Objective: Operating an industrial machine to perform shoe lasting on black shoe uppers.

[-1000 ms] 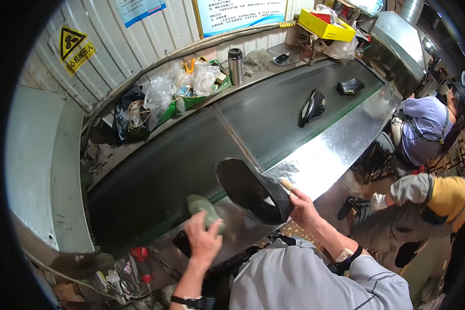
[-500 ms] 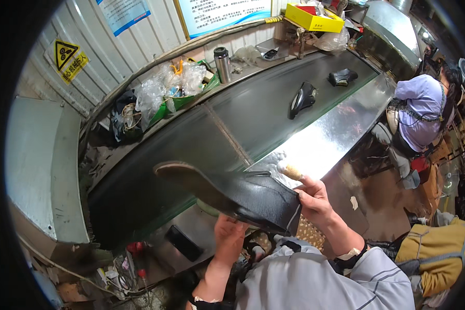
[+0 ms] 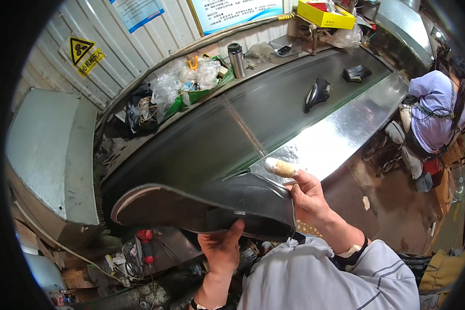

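Note:
A black leather boot (image 3: 258, 199) is held up in front of me, tilted, its wide curved opening towards the left and its dark lining and a small label showing. My left hand (image 3: 222, 248) grips the lower edge of the opening, thumb on the lining beside the label. At the boot's right end, my right hand (image 3: 311, 201) is closed on the leather edge. A tan wrap with a white tip (image 3: 281, 167) covers its index finger, which points out to the left. The boot's far side and some of my fingers are hidden.
Beyond the boot runs a dark conveyor belt (image 3: 191, 139) carrying two black shoes (image 3: 317, 94). A shiny metal ledge (image 3: 341, 132) borders it. Plastic bags (image 3: 181, 85), a steel flask (image 3: 236, 61) and a yellow box (image 3: 325, 15) line the back. A person in lilac (image 3: 434, 111) sits at right.
The boot has swung lower and to the left, turning its opening and inner label into sight. My left thumb now lies on the lining. The whole view has shifted slightly.

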`<state>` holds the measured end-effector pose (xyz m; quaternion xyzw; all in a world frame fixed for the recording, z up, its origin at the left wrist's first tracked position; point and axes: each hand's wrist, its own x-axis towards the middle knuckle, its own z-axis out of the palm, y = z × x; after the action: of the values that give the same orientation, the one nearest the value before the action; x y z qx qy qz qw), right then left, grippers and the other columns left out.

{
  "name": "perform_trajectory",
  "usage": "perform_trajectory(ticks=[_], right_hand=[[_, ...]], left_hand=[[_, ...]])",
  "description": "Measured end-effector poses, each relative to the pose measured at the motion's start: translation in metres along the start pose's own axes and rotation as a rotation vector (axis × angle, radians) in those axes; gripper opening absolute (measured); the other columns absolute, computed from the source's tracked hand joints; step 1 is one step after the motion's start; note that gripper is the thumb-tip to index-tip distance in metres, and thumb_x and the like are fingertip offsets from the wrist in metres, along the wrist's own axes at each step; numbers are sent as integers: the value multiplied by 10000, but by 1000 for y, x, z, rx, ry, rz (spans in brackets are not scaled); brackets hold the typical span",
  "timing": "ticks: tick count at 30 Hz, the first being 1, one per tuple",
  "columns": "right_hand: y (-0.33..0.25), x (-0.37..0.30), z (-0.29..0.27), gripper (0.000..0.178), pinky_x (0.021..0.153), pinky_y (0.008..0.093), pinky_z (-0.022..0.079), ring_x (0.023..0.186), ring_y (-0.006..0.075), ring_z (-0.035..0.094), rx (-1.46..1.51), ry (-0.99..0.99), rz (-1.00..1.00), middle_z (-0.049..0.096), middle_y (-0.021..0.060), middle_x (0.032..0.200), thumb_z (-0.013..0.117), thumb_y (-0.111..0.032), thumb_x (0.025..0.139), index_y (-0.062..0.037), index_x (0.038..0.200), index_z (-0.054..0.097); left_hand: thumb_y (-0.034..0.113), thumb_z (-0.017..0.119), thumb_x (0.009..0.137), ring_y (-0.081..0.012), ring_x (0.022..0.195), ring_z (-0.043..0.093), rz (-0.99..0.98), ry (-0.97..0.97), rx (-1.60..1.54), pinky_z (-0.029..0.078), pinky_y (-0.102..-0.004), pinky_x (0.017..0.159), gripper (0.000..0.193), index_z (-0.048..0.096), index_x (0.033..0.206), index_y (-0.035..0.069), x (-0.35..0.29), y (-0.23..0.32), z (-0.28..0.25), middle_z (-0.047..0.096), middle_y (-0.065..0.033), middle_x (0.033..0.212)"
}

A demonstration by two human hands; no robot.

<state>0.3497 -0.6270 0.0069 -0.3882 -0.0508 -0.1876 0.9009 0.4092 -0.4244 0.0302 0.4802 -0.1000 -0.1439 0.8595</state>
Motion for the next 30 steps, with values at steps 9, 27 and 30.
perform_trajectory(ticks=[9,27,30], right_hand=[[-2,7,7,536,687,156,430,854,6,543,-24,-62,43,658,21,1169,682,-146,989,-22,1470,480],[3,18,19,503,849,219,506,988,78,635,22,-65,52,690,78,1156,646,-112,1005,-15,1468,477],[3,15,20,500,765,197,475,887,46,589,-2,-64,67,670,26,1061,649,-123,1006,-24,1468,482]], left_hand=[[-141,695,817,-174,939,688,47,64,1,566,-294,794,361,624,1118,46,-9,7,-5,702,-69,1050],[-72,819,786,-146,1027,635,266,161,244,488,-290,936,425,648,1170,-8,-13,17,9,694,-59,1131],[-87,815,779,-141,1031,630,313,181,278,476,-296,960,440,641,1176,-8,-11,12,6,690,-57,1131]])
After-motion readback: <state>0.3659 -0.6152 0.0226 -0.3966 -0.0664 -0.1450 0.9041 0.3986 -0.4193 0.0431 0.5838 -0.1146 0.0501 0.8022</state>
